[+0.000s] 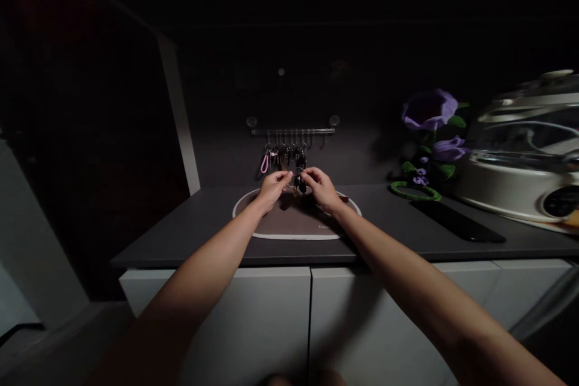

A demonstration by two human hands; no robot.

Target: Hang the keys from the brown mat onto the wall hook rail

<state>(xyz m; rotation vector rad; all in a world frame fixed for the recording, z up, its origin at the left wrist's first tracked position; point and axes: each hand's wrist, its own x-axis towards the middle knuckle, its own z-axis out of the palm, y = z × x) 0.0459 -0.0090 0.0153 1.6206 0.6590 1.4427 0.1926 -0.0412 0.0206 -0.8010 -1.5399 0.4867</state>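
In the head view, the left hand (272,188) and right hand (322,188) are both pinching a dark key bunch (299,183) between them, fingers curled and closed, just below a metal wall rail (293,131) and above the far edge of an oval mat (326,230). More keys (284,158) are hanging from the rail, close behind the hands. Dim light and fingers are hiding the bunch's exact shape, and a white cooker (511,187) is getting cut off by the right edge.
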